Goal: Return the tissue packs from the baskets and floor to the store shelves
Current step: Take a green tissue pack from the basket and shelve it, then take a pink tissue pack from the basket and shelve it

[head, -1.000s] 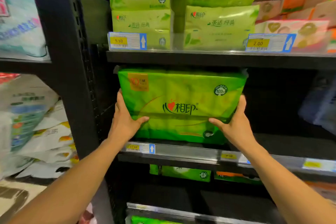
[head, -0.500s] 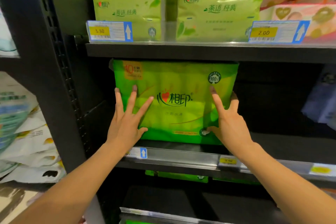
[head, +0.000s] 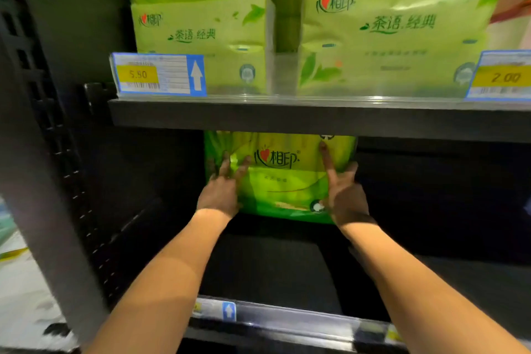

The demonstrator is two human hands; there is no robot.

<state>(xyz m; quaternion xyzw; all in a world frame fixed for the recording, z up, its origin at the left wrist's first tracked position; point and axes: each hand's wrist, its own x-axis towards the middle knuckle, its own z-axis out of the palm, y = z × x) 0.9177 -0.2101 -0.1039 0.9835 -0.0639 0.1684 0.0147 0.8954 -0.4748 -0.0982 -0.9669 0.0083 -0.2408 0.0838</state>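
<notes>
A bright green tissue pack [head: 283, 184] stands upright deep inside the dark middle shelf [head: 275, 261], its top hidden behind the shelf board above. My left hand [head: 222, 190] presses flat on the pack's left face with straight fingers. My right hand [head: 342, 190] presses its right side, index finger stretched up the front. Both forearms reach in over the shelf's front rail.
The upper shelf board [head: 287, 118] hangs just above my hands and carries stacked pale green tissue packs [head: 201, 29] behind price tags [head: 158, 75]. A black perforated upright [head: 43, 152] bounds the left. The middle shelf is dark and bare on both sides of the pack.
The pack has slid from the shelf's front edge to the back. My hands went from gripping its lower corners to pressing flat on its face, arms reaching further in.
</notes>
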